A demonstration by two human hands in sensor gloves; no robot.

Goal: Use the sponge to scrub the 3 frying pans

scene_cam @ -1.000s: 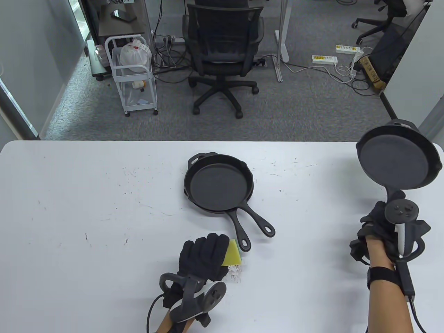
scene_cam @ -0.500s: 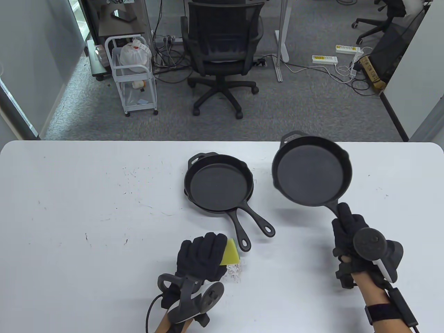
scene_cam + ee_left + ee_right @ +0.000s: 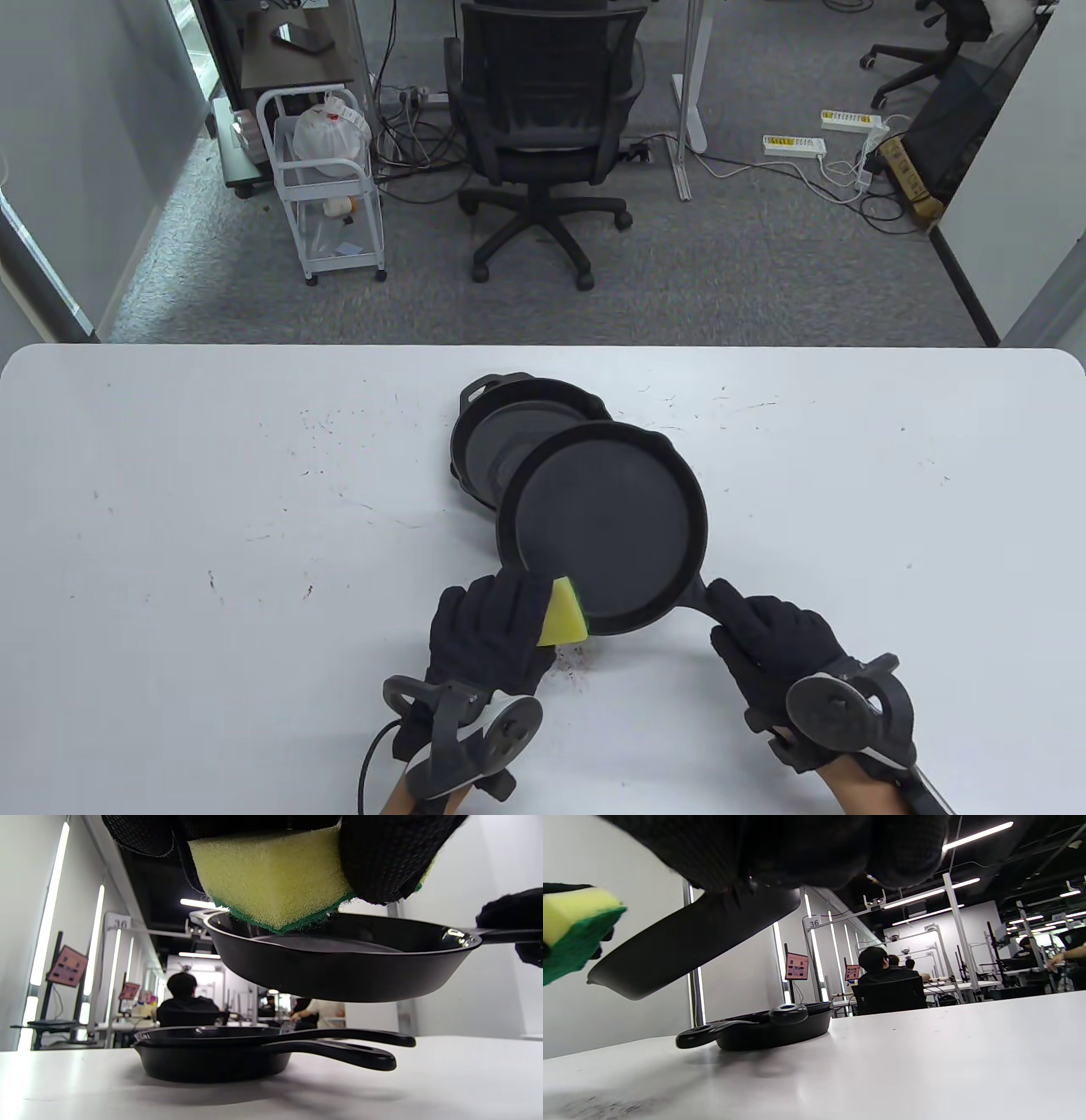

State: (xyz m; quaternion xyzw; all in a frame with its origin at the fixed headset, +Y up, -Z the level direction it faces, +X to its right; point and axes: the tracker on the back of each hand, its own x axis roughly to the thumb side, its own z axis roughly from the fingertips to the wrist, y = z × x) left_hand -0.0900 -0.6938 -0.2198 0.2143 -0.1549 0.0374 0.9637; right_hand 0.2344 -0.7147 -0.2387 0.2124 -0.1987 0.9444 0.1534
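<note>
Right hand (image 3: 785, 649): fingers curled round the handle of a black frying pan (image 3: 607, 526), holding it in the air above the white table (image 3: 212, 509). Left wrist view shows the pan's underside well clear of the tabletop, bowl roughly level.

Left hand (image 3: 488, 632): fingers and thumb pinch a yellow sponge (image 3: 564, 613) with a green scouring face. The sponge pokes out past the fingertips, its green edge at the near rim of the held pan; whether it touches the rim cannot be told.

Beyond the fingertips of both hands: two more frying pans (image 3: 517, 416), nested one in the other, flat on the table. The held pan hangs partly over them and hides their right side in the table view. Their handles (image 3: 339, 1048) point back toward the hands, lying under the held pan.

Dark specks on the table just beside the left hand's fingers (image 3: 577, 658).
</note>
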